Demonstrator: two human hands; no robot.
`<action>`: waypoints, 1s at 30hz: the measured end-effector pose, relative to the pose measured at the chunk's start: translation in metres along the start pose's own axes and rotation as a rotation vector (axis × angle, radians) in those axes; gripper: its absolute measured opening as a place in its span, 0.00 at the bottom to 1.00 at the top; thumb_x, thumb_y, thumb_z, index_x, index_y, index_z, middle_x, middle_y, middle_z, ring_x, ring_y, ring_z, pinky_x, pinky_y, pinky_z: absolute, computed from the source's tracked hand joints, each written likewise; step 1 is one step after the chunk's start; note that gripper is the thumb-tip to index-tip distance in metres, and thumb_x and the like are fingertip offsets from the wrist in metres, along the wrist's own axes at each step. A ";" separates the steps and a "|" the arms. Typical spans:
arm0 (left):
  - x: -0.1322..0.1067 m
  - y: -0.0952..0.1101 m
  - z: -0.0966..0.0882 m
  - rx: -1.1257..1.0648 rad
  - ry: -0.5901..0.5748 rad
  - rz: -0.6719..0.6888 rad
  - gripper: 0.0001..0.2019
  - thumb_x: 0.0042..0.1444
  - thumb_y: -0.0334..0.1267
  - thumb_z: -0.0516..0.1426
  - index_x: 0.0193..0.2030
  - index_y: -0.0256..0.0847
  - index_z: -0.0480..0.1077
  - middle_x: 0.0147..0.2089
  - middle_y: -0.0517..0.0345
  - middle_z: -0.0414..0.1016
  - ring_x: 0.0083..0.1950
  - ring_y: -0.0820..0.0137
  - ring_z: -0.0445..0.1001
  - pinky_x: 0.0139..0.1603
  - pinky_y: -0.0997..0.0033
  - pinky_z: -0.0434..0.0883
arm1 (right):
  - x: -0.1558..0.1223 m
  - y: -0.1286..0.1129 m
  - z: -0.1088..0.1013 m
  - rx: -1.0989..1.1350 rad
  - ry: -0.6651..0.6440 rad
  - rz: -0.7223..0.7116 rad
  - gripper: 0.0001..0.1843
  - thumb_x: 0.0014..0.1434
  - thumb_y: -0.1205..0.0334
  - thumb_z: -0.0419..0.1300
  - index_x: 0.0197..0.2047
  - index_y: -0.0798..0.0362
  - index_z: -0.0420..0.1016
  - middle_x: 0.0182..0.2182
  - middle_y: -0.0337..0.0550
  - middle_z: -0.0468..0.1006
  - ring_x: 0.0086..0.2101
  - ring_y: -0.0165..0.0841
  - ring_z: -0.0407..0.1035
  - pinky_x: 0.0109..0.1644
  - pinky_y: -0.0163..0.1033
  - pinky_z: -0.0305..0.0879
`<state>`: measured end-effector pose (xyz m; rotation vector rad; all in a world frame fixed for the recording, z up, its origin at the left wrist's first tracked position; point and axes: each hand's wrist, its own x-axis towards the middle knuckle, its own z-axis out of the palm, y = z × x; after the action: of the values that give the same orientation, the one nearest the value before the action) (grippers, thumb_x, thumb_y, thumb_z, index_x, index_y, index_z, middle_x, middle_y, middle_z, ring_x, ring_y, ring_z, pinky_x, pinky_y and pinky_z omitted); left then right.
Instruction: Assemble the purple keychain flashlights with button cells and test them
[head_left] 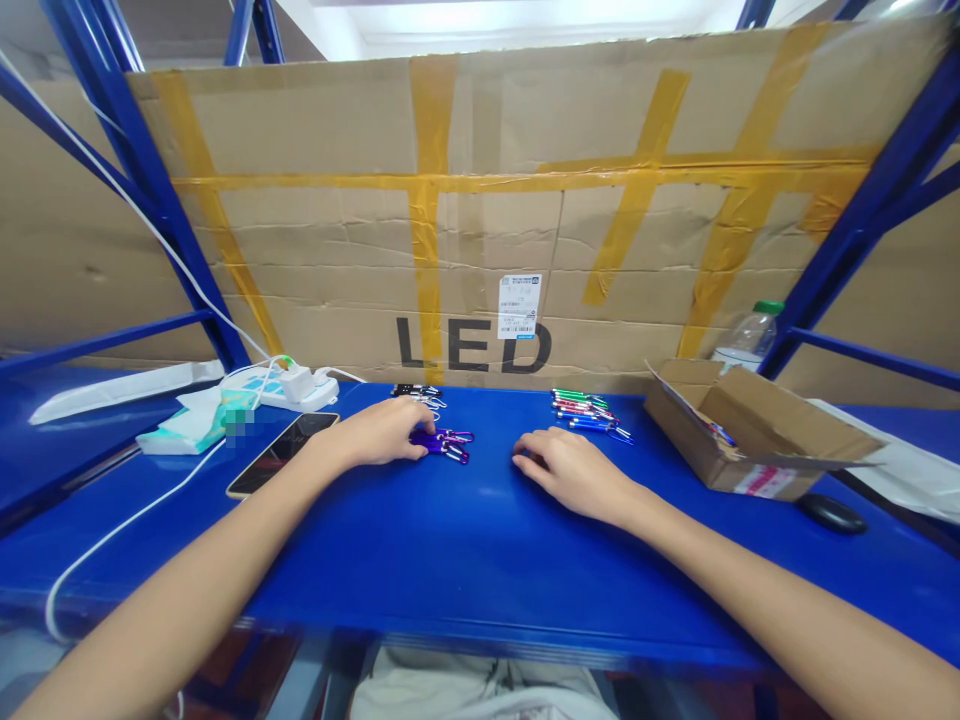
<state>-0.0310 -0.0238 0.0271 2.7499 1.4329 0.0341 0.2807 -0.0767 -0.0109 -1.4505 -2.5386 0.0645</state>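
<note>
My left hand is closed round the near ends of a few purple keychains with carabiner clips, which lie on the blue tabletop. Just behind it is a small group of black and silver clip keychains. My right hand rests on the table with loosely bent fingers, the thumb apart, and nothing visible in it. Behind and to the right of that hand lies a row of several slim keychains with clips, in green, red and blue. The blue one is nearest to my right hand.
An open cardboard box stands at right, with a black mouse by it and a green-capped bottle behind. At left are a phone, a tissue pack and a power strip with cables. A large taped cardboard sheet closes the back.
</note>
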 end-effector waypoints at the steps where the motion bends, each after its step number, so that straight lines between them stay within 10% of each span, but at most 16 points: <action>1: -0.001 -0.004 0.000 0.020 -0.004 -0.030 0.17 0.59 0.40 0.67 0.55 0.47 0.80 0.56 0.52 0.82 0.58 0.55 0.79 0.56 0.64 0.73 | 0.000 0.001 0.000 -0.005 -0.003 0.006 0.14 0.77 0.58 0.55 0.51 0.51 0.81 0.46 0.50 0.85 0.49 0.43 0.78 0.52 0.42 0.67; 12: 0.003 -0.045 0.009 0.231 0.047 -0.113 0.06 0.59 0.33 0.66 0.43 0.41 0.80 0.47 0.43 0.83 0.48 0.51 0.82 0.50 0.60 0.74 | 0.001 0.003 -0.002 -0.028 -0.018 0.040 0.15 0.77 0.58 0.54 0.52 0.51 0.82 0.46 0.50 0.86 0.48 0.43 0.79 0.50 0.41 0.66; 25: 0.007 -0.047 0.013 0.244 0.081 -0.085 0.09 0.65 0.32 0.62 0.51 0.40 0.79 0.50 0.42 0.81 0.51 0.51 0.81 0.56 0.57 0.73 | 0.006 0.016 -0.007 -0.239 -0.024 0.154 0.17 0.79 0.56 0.51 0.54 0.52 0.80 0.48 0.50 0.85 0.50 0.43 0.78 0.52 0.41 0.67; 30: 0.006 -0.044 0.013 0.247 0.080 -0.080 0.11 0.62 0.28 0.63 0.51 0.41 0.79 0.51 0.43 0.81 0.53 0.50 0.81 0.54 0.57 0.73 | 0.005 0.031 -0.015 -0.421 -0.042 0.294 0.17 0.75 0.66 0.52 0.62 0.59 0.74 0.62 0.65 0.76 0.59 0.53 0.71 0.59 0.50 0.67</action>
<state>-0.0629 0.0056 0.0116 2.9097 1.6724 -0.0393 0.3076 -0.0579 -0.0004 -1.9857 -2.4467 -0.4213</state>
